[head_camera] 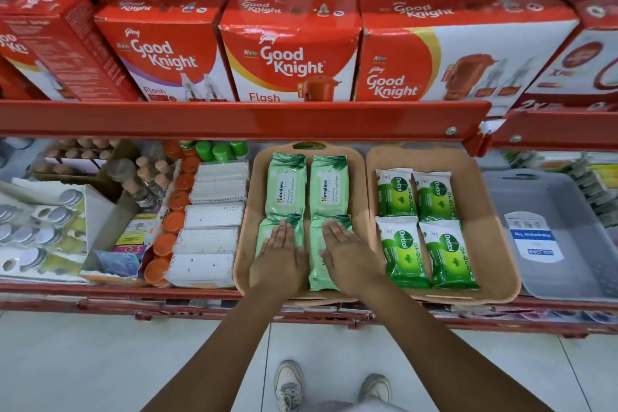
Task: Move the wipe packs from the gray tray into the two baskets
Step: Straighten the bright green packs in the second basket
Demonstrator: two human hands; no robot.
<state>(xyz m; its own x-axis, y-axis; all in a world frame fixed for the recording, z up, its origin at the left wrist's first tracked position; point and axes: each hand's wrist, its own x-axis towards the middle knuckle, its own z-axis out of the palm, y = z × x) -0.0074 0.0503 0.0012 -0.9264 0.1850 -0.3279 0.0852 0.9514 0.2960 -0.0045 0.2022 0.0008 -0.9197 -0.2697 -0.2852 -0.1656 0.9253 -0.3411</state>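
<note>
Hands lie flat, fingers open: left hand [280,256] and right hand [347,256] on the near Himalaya packs [317,264] in the left basket [242,244]. Dettol packs [424,227] fill the right basket [495,244]; the gray tray [575,278] sits far right.

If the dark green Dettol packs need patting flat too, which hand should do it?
Probably the right hand. It rests on the pale green pack nearest the tan basket holding the dark green Dettol wipe packs; the left hand lies farther away.
</note>
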